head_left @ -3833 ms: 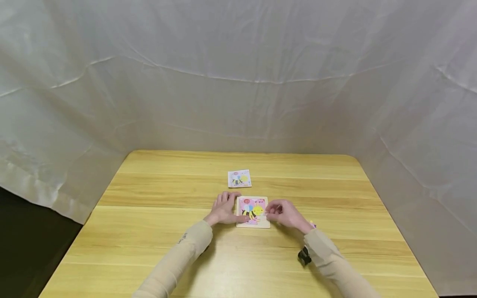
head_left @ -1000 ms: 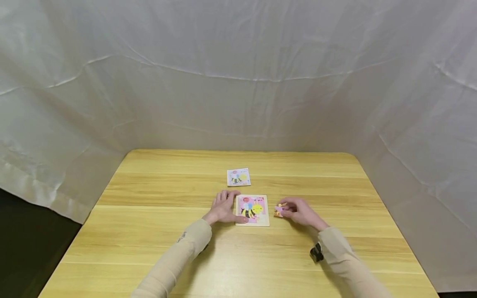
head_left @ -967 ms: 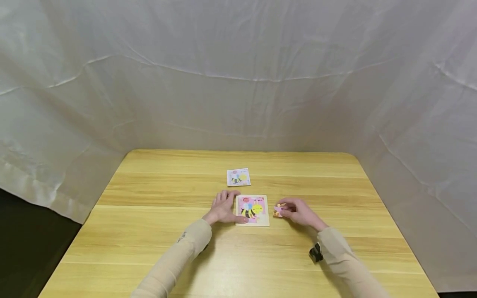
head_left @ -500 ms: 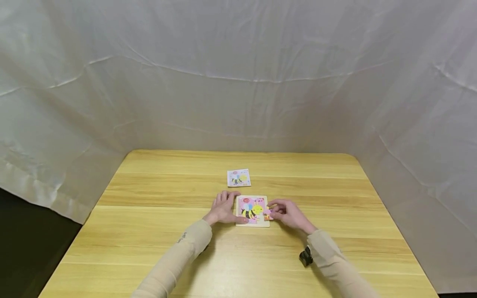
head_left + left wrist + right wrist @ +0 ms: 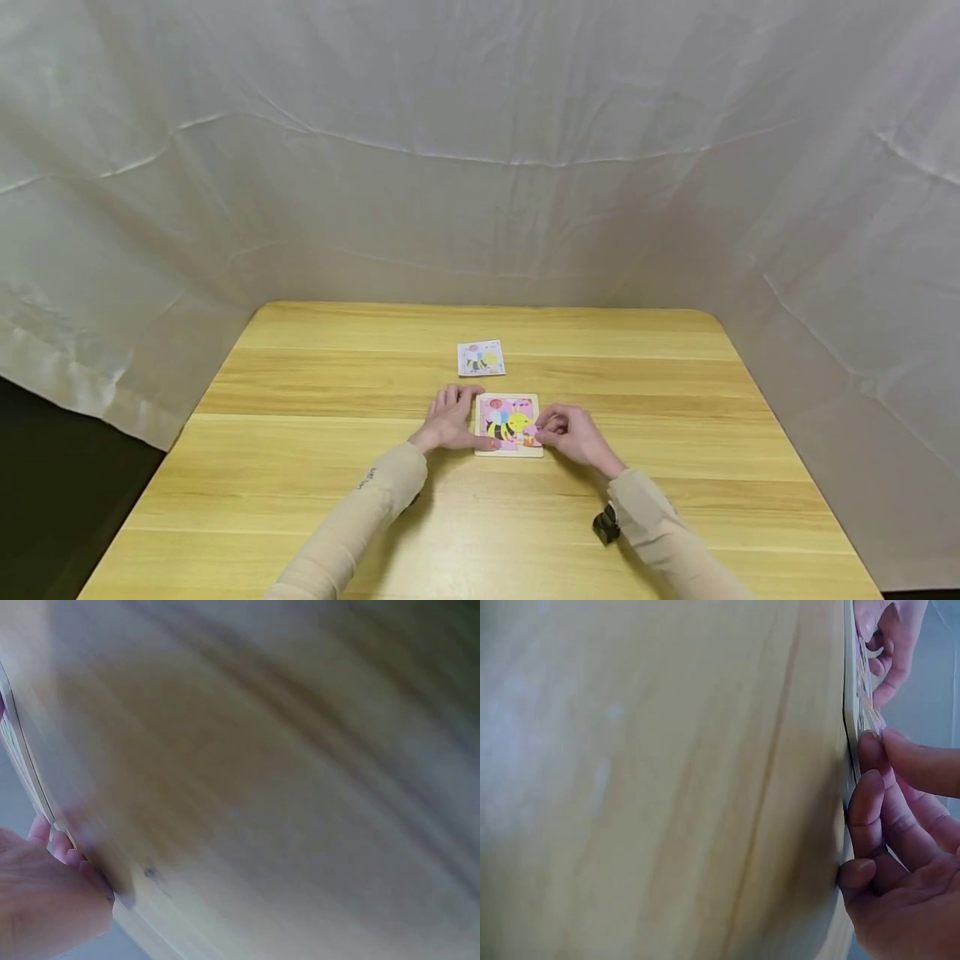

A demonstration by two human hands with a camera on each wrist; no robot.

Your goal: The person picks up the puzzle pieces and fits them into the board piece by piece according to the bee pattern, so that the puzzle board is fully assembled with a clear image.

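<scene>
A small wooden puzzle board (image 5: 508, 406) with a bee picture lies on the table (image 5: 315, 467). My left hand (image 5: 452, 417) rests flat against the board's left side, fingers straight, thumb at its near left corner. My right hand (image 5: 543, 431) pinches a small pink puzzle piece (image 5: 532, 434) over the board's near right corner. In the right wrist view the right hand (image 5: 875, 756) has thumb and fingers on the piece (image 5: 871, 712) at the board's edge (image 5: 848, 690), with the left hand (image 5: 889, 645) beyond. The left wrist view is blurred and shows the left hand (image 5: 45, 889) on wood.
A small picture card (image 5: 481, 357) with the same bee lies flat just behind the board. White cloth (image 5: 480, 150) hangs close round the table's back and sides. A black wrist camera (image 5: 604, 527) sits under the right sleeve.
My right hand has carried the pink piece leftward from the table beside the board onto the board's near right corner. The left hand has stayed where it was.
</scene>
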